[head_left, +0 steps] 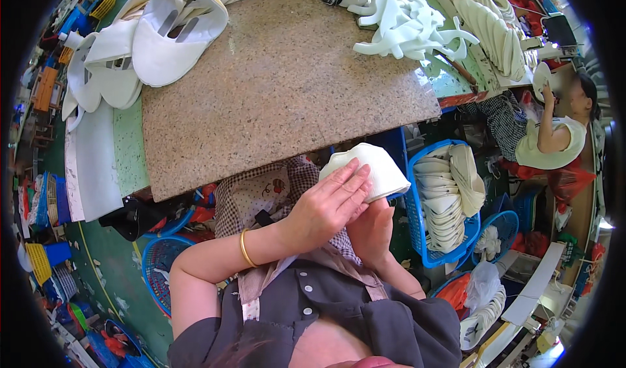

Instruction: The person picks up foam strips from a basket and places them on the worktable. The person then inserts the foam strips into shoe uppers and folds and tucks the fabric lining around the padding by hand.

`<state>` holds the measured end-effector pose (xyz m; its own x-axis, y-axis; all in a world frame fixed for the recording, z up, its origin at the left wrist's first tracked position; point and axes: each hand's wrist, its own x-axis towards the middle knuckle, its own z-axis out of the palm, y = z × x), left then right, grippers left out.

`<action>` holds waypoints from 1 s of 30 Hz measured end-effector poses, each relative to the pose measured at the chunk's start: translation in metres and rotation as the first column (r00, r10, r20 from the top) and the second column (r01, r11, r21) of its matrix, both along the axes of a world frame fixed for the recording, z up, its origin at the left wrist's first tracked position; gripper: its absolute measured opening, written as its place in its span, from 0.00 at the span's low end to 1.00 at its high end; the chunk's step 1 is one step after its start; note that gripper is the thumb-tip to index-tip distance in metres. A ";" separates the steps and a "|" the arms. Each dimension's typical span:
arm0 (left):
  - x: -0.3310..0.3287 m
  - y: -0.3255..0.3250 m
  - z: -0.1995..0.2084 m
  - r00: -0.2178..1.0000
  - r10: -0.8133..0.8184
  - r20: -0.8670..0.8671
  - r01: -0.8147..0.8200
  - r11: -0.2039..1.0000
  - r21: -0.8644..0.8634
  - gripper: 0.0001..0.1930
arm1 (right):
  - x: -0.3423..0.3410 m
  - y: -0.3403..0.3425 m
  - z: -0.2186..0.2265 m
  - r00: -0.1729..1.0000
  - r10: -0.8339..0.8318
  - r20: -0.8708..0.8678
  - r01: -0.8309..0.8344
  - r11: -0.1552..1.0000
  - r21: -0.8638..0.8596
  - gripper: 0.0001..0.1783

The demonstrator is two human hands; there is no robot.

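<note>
The right hand (pixel 372 233) grasps a white shoe piece (pixel 383 166) from below, fingertips hidden; the left hand (pixel 334 202) clasps it from above, fingers laid straight across. The piece sits just off the slab's near edge, long axis roughly left to right, rounded edge facing far, straight rim near-right. Right of it, a blue basket (pixel 422 243) holds nested white pieces (pixel 445 219). Farther, white slippers (pixel 171 48) lie far left on the stone slab (pixel 280 94).
</note>
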<state>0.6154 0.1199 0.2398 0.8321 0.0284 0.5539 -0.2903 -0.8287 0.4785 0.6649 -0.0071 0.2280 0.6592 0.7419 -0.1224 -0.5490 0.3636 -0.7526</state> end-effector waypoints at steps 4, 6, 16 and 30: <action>0.000 0.003 0.002 0.998 -0.031 -0.058 0.033 0.999 0.034 0.21 | -0.001 0.000 -0.008 0.995 -0.034 -0.096 0.044 0.993 0.107 0.48; 0.003 0.002 -0.005 0.999 -0.019 -0.038 0.020 1.000 0.024 0.17 | -0.003 -0.001 -0.014 0.992 -0.072 -0.103 0.074 0.997 0.023 0.43; 0.030 0.026 -0.027 0.939 -0.094 -0.331 -0.284 0.330 -0.900 0.12 | 0.033 -0.027 -0.039 0.954 0.100 -0.283 -0.096 0.995 0.027 0.32; -0.052 0.048 -0.035 0.629 -0.310 -0.713 -0.279 0.766 -0.579 0.11 | 0.053 -0.058 -0.030 0.941 -0.041 -0.337 0.007 0.995 -0.102 0.33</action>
